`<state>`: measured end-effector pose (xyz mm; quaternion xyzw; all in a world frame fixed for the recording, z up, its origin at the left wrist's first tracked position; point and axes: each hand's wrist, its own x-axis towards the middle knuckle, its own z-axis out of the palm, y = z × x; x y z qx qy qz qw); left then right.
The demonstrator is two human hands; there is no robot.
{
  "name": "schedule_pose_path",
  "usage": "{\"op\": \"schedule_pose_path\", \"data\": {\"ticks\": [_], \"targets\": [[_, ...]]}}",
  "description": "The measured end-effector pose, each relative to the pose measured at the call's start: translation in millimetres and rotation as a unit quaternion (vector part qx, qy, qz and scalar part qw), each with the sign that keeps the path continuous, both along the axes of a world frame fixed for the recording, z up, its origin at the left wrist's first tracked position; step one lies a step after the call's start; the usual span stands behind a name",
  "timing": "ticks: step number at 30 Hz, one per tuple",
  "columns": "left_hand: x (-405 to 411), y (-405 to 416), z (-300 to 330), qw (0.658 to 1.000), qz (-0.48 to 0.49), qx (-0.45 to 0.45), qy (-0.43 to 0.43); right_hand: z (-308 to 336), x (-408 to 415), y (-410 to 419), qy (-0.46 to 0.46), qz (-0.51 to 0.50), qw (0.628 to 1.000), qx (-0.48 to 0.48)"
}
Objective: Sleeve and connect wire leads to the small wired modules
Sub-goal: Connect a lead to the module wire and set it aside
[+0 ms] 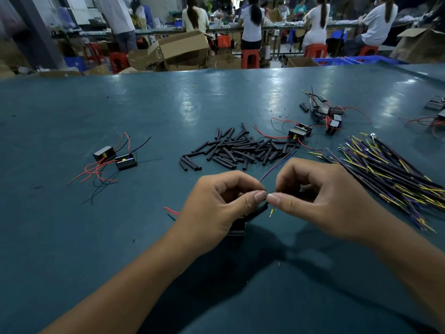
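Wire lead (277, 165), purple/blue, ran up from between the two hands toward the sleeve pile (237, 150). Left hand (216, 203) and right hand (320, 196) were both curled, thumb tips touching, pinching the lead joint just above the green table (72, 237). A black module (237, 229) sat under the left hand, mostly hidden, with a black sleeve (261, 209) at the fingertips and a yellow tip (271, 211) hanging free. Risks, as a guess: the sleeve sliding off before the joint is made, or thin strands slipping out of the pinch. Two modules (115, 156) lay well apart to the left and the wire bundle (385, 174) close on the right, so a right elbow sweep could snag it. Near table edge not visible; open room ahead-left.
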<state>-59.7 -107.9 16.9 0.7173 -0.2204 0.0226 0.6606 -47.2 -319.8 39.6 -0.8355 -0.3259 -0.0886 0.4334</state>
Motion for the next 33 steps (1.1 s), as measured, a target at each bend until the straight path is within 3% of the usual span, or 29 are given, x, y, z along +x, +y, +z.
{"op": "schedule_pose_path", "data": {"ticks": [6, 8, 11, 15, 18, 22, 33], "targets": [[-3.9, -0.4, 4.7, 0.999, 0.038, -0.005, 0.037, -0.2, 1.3, -0.3, 0.057, -0.011, 0.998, 0.021], [-4.8, 6.2, 6.1, 0.993, 0.077, 0.070, -0.061, -1.5, 1.8, -0.8, 0.069, -0.009, 0.997, 0.034], [-6.8, 11.7, 6.2, 0.939, 0.109, 0.199, -0.258, -3.9, 2.4, 0.1, 0.089, 0.000, 0.994, 0.061], [-9.8, 0.1, -2.3, 0.890, 0.141, 0.281, -0.330, -5.5, 2.0, 0.7, 0.096, 0.025, 0.992, 0.077], [-10.3, -6.6, -6.4, 0.882, 0.171, 0.290, -0.331, -6.7, 1.0, 0.9, 0.084, 0.023, 0.995, 0.055], [-8.1, -4.2, -4.0, 0.908, 0.160, 0.260, -0.288, -6.8, -0.3, 1.6, 0.046, -0.004, 0.998, 0.035], [-0.5, 2.9, -5.1, 0.930, 0.131, 0.230, -0.254, -9.0, -1.6, 7.9, -0.037, -0.045, 0.997, 0.055]]}}
